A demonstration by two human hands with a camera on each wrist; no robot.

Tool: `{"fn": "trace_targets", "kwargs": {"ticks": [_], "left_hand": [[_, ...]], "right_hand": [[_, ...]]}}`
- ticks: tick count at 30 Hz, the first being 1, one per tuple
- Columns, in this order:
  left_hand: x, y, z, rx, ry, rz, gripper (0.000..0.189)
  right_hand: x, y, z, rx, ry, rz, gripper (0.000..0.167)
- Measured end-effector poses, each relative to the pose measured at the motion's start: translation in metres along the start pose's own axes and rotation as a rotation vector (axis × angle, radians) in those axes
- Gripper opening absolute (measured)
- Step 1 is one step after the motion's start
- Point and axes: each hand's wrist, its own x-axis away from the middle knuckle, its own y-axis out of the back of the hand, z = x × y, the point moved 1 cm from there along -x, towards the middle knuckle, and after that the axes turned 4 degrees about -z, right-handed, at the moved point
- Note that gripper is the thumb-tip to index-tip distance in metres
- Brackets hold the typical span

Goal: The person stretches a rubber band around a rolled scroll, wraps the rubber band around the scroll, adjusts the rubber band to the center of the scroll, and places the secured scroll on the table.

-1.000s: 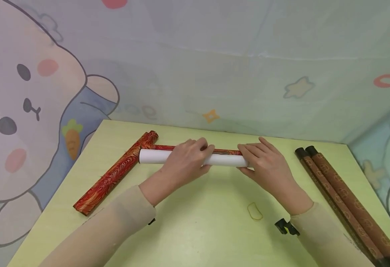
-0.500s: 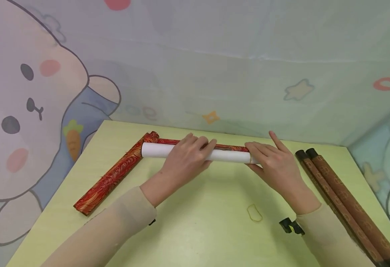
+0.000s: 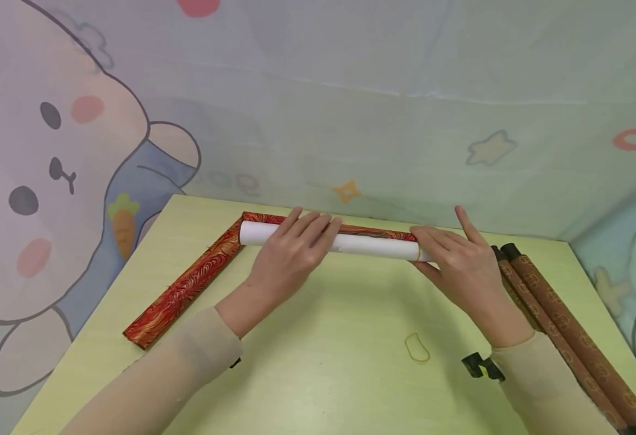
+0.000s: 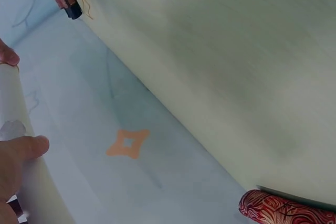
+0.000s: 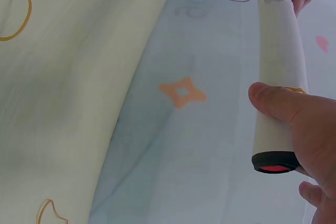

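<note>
Between my hands is a white paper roll (image 3: 375,246), raised from the table, with a red-and-gold patterned strip along its far side. My left hand (image 3: 291,251) grips it left of its middle, the thumb on a greyish patch seen in the left wrist view. Near the other end my right hand (image 3: 456,266) holds the roll, index finger or another finger raised. A yellow rubber band (image 3: 419,250) circles the roll beside that hand. In the right wrist view the roll's end has a black ring (image 5: 275,161) with a red centre. Another red patterned roll (image 3: 184,287) lies at left.
A loose yellow rubber band (image 3: 417,348) lies on the pale table (image 3: 318,374), and the right wrist view shows a second loose band (image 5: 51,213). Brown patterned rolls (image 3: 574,326) with black ends line the right side. A printed cloth (image 3: 350,109) hangs behind.
Both hands have lifted the white roll up and to the right. My right hand has shifted outward, uncovering the rubber band on the roll. The red roll and brown rolls stay put.
</note>
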Motion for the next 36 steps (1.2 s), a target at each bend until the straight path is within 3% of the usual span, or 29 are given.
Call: {"fn": "trace_targets", "kwargs": {"ticks": [17, 24, 27, 31, 36], "left_hand": [[-0.004, -0.001, -0.003, -0.021, -0.029, -0.095, 0.031], [-0.007, 0.000, -0.004, -0.027, -0.042, -0.058, 0.035], [-0.005, 0.000, -0.002, -0.035, -0.039, -0.037, 0.039], [-0.002, -0.001, -0.002, -0.038, -0.037, -0.026, 0.039], [-0.003, -0.003, -0.007, -0.022, -0.034, -0.044, 0.037]], "right_hand": [[0.001, 0.000, -0.003, -0.026, -0.051, 0.022, 0.071], [-0.001, -0.002, -0.004, -0.037, -0.023, 0.030, 0.074], [0.002, 0.000, -0.007, -0.017, -0.051, 0.027, 0.077], [0.006, 0.002, -0.011, -0.017, -0.084, 0.047, 0.072], [0.006, 0.000, -0.011, -0.052, -0.063, 0.077, 0.065]]}}
